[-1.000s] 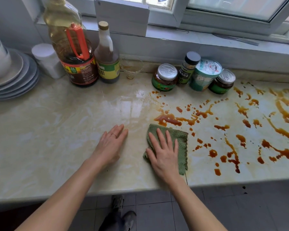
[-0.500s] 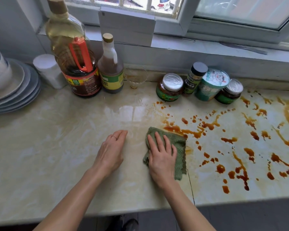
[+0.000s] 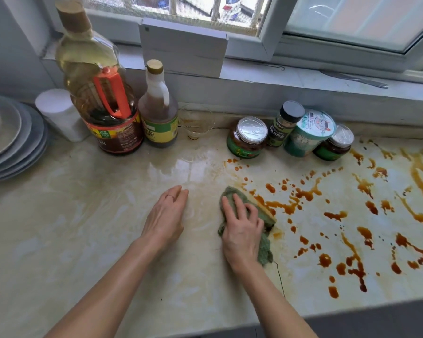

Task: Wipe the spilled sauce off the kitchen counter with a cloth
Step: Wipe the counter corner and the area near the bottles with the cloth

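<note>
— What was the right hand (image 3: 242, 230) doing?

— It lay palm down on the green cloth (image 3: 264, 250), fingers spread and slightly curled into the fabric, pressing it to the counter (image 3: 83, 228). The cloth was bunched beneath it, with its far edge touching the nearest streak of sauce (image 3: 283, 206).

— And the left hand (image 3: 166, 215)?

— It rested flat on the bare counter just beside the cloth, fingers relaxed, gripping nothing. A thin ring (image 3: 169, 196) showed on one finger.

— How far did the spill reach?

— Brown-orange drips and streaks ran from the cloth across the right part of the counter to the picture's edge. The stone left of the cloth looked wet and shiny, though that could have been glare from the window (image 3: 352, 20).

— What stood behind?

— Two jars (image 3: 247, 137), a spice bottle (image 3: 285, 123) and a tub (image 3: 308, 132) in a row against the wall, near the spill. Further left, a small glass (image 3: 197, 124), a brown bottle (image 3: 158, 106) and a large oil jug (image 3: 100, 93). Stacked plates (image 3: 17, 137) sat at the far left.
</note>
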`<state>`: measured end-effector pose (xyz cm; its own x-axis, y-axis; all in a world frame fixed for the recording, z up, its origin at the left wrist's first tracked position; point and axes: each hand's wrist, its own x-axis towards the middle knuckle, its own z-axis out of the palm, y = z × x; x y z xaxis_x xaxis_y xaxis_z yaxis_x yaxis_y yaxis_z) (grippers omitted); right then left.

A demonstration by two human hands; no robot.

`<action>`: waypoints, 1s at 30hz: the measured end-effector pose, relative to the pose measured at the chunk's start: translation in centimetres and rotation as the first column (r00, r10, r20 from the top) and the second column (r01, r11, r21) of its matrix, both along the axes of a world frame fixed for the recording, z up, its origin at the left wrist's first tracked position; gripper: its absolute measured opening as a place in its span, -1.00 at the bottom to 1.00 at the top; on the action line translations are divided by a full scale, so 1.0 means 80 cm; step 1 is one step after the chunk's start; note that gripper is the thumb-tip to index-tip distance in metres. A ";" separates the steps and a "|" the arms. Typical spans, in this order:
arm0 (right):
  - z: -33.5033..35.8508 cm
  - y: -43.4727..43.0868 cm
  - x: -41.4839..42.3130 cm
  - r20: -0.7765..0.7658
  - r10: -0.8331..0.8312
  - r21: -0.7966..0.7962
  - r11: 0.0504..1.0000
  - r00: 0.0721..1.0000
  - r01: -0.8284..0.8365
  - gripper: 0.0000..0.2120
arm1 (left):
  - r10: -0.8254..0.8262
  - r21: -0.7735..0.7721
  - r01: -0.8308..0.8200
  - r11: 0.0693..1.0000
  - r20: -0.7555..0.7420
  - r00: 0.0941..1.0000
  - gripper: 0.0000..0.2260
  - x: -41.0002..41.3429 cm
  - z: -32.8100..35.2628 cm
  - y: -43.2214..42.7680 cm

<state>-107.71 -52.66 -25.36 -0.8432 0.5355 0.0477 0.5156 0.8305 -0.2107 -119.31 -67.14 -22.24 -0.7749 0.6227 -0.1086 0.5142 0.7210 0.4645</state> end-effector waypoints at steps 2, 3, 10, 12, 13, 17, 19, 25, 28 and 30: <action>0.000 -0.028 -0.006 0.018 0.090 -0.018 0.996 0.996 -0.090 -0.46 | -0.006 -0.005 0.006 1.000 0.011 1.000 -0.46 -0.006 -0.002 0.005; 0.000 -0.037 -0.013 0.023 0.138 -0.022 0.990 0.990 -0.137 -0.45 | -0.012 -0.013 0.012 1.000 0.010 1.000 -0.48 -0.008 -0.003 0.007; 0.006 0.017 -0.073 0.059 0.055 0.013 0.998 0.997 -0.056 -0.51 | 0.009 -0.046 -0.011 0.999 -0.034 0.999 -0.59 -0.019 0.004 0.016; 0.004 0.020 -0.067 0.036 -0.069 0.009 0.998 0.997 0.069 -0.51 | 0.005 -0.047 -0.007 0.999 -0.040 0.999 -0.59 -0.022 0.005 0.020; 0.003 0.013 -0.065 0.037 -0.085 0.020 0.996 0.996 0.084 -0.49 | 0.001 -0.043 -0.003 0.999 -0.041 0.999 -0.59 -0.025 0.005 0.021; 0.008 -0.010 -0.088 0.044 0.033 0.020 0.999 0.998 -0.034 -0.48 | -0.017 -0.014 0.016 1.000 -0.036 0.999 -0.58 -0.033 0.001 0.029; 0.012 -0.001 -0.120 0.067 0.095 0.031 0.995 0.993 -0.097 -0.46 | -0.030 -0.015 0.030 0.999 -0.043 0.999 -0.56 -0.035 0.000 0.032; 0.015 0.039 -0.178 0.153 0.106 0.026 0.993 0.983 -0.111 -0.46 | -0.038 -0.024 0.036 0.999 -0.071 0.997 -0.55 -0.041 -0.001 0.043; 0.010 0.037 -0.159 0.103 0.015 0.067 0.997 0.995 -0.022 -0.45 | -0.049 -0.022 0.047 0.999 -0.114 0.992 -0.58 -0.045 0.000 0.050; 0.006 0.032 -0.142 0.085 -0.036 0.062 0.998 0.996 0.031 -0.45 | -0.072 -0.009 0.072 0.997 -0.102 0.992 -0.57 -0.047 0.005 0.055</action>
